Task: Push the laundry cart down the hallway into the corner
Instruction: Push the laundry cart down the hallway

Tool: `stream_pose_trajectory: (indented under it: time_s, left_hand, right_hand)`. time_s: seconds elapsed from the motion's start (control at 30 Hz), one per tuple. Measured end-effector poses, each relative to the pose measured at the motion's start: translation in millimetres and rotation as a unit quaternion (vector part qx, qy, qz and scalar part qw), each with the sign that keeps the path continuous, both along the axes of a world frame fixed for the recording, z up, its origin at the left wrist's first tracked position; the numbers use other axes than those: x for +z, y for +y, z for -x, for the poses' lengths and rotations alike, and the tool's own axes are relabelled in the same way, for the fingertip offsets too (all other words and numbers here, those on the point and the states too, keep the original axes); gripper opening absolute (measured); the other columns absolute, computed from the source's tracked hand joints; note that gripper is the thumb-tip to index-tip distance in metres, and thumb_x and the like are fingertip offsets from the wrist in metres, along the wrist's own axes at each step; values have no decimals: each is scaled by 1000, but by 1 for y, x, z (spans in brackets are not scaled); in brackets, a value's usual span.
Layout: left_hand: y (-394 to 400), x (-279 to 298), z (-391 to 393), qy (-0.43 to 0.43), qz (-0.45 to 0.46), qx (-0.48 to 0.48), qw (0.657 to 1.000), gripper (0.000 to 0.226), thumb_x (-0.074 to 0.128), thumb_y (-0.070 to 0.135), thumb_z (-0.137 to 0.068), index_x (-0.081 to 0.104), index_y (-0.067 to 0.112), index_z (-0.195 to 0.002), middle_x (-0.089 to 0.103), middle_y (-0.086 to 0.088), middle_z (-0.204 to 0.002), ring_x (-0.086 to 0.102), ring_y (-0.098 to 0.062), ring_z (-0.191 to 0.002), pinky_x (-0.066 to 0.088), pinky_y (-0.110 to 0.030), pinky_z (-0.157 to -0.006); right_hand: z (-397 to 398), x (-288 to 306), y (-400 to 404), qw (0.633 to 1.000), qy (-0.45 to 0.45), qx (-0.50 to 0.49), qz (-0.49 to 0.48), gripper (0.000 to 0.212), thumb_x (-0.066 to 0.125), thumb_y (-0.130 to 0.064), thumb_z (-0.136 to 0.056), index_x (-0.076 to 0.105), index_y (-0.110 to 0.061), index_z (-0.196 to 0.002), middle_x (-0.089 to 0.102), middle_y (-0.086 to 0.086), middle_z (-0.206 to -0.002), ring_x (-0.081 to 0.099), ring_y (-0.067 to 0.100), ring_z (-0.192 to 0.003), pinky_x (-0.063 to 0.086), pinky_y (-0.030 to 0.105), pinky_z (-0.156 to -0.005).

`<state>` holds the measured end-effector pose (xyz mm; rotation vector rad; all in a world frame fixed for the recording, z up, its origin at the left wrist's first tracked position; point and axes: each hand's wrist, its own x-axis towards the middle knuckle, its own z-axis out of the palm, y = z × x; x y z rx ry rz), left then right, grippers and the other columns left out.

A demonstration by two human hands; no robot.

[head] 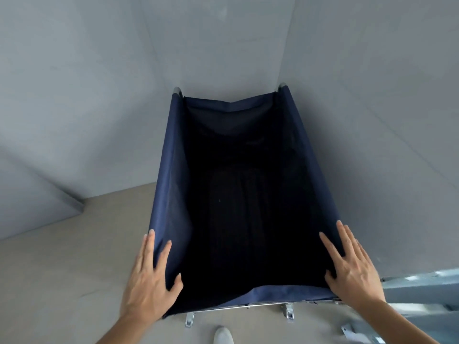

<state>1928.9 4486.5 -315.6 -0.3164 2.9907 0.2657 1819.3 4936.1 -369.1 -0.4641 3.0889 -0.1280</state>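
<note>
The laundry cart [171,170], a deep navy fabric bin on a metal frame, stands in front of me with its far end in the corner where two grey walls meet. Its inside is dark and looks empty. My left hand [149,276] lies flat with straight fingers on the near left rim, thumb inside the bin. My right hand [347,264] lies flat on the near right rim in the same way, thumb inside. Silver caster brackets [190,320] show under the near edge.
Grey walls [74,95] close in on the left, ahead and along the right side. Beige floor [62,269] lies open to the left of the cart. A white shoe tip [223,336] is below the cart. A pale metal frame [422,286] sits at the lower right.
</note>
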Motion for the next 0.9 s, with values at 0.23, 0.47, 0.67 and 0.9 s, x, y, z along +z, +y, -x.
stream_pose_trajectory:
  time_s: [0.23, 0.47, 0.67, 0.9]
  left_hand:
    - [1, 1, 35, -4, 15, 13, 1000, 80, 41, 53, -80, 56, 5, -143, 22, -29, -165, 34, -44, -150, 25, -40, -117]
    - [22, -1, 47, -18, 31, 20, 999, 82, 39, 57, -82, 53, 8, -147, 16, -27, -168, 27, -42, -153, 16, -35, -120]
    - [45, 1, 55, -3, 34, 40, 999, 82, 37, 56, -82, 55, 7, -145, 16, -26, -168, 31, -42, -152, 38, -47, -116]
    - [76, -2, 66, -10, 37, 58, 998, 81, 38, 54, -81, 56, 5, -143, 19, -29, -166, 34, -45, -149, 31, -46, -117]
  right_hand:
    - [51, 1, -4, 1000, 8, 9, -13, 104, 90, -6, -54, 54, -14, -151, 20, 21, -173, 37, 44, -152, 52, 58, -107]
    - [74, -1, 17, 999, 17, 24, -11, 100, 89, -4, -55, 56, -14, -150, 21, 20, -173, 37, 44, -151, 54, 58, -104]
    - [94, -1, 35, 998, 18, 58, 4, 98, 87, -4, -56, 56, -13, -149, 18, 20, -174, 33, 43, -153, 52, 59, -107]
    - [122, 8, 57, 997, 4, 75, -18, 100, 91, -6, -55, 58, -9, -148, 24, 27, -170, 26, 41, -154, 45, 60, -114]
